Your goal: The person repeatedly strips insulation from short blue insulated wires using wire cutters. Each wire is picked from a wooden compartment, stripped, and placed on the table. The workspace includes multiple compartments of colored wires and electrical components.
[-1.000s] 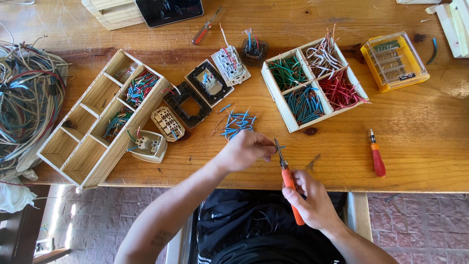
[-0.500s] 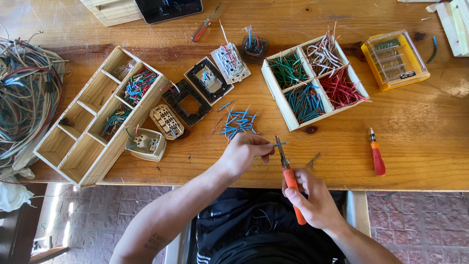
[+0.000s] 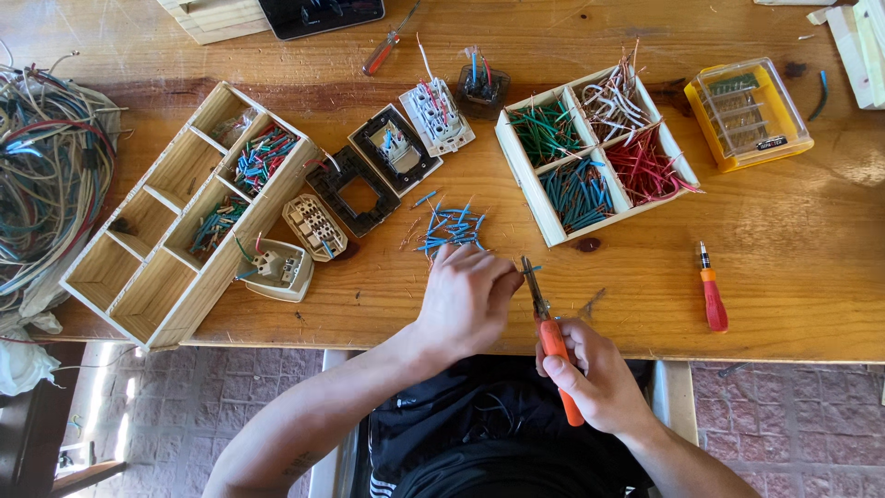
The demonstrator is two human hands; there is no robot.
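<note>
While the right hand (image 3: 599,383) grips orange-handled pliers (image 3: 551,337), the left hand (image 3: 468,297) pinches a thin blue wire (image 3: 533,269) — grips closed.

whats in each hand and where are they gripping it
The right hand holds orange-handled pliers by the handles. The left hand pinches a short blue wire piece at the plier tips.

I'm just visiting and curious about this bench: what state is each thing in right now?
Left hand: pinching a short blue wire piece at the plier tips.
Right hand: gripping the orange-handled pliers, jaws nearly closed on the wire.
Four-part wooden box: every section filled with sorted wire pieces.
Long wooden tray: some compartments holding wires, others bare.
Yellow case: lid closed.
Loose blue wire pile: scattered on the table.
Red screwdriver: lying unused.
</note>
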